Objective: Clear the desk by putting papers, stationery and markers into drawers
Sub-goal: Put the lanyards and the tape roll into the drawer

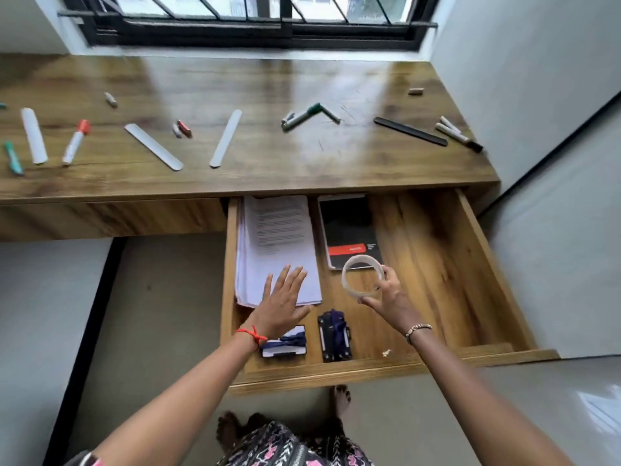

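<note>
An open wooden drawer (447, 264) sticks out under the desk (268, 92). Inside lie a stack of printed papers (275, 240), a black notebook (349, 227) and two lanyard card holders (285, 341). My left hand (282, 306) hovers flat with fingers spread over the near end of the papers. My right hand (389, 294) holds a clear tape roll (361, 275) above the drawer's middle. On the desk lie a red marker (75, 142), a green marker (300, 116), white rulers (153, 146), a black ruler (410, 131) and more markers (457, 132).
A barred window (255, 18) runs behind the desk. A white wall panel (554, 163) stands close on the right of the drawer. Grey floor (161, 314) lies below, with my feet near the drawer front. A small eraser (415, 91) sits at the desk's far right.
</note>
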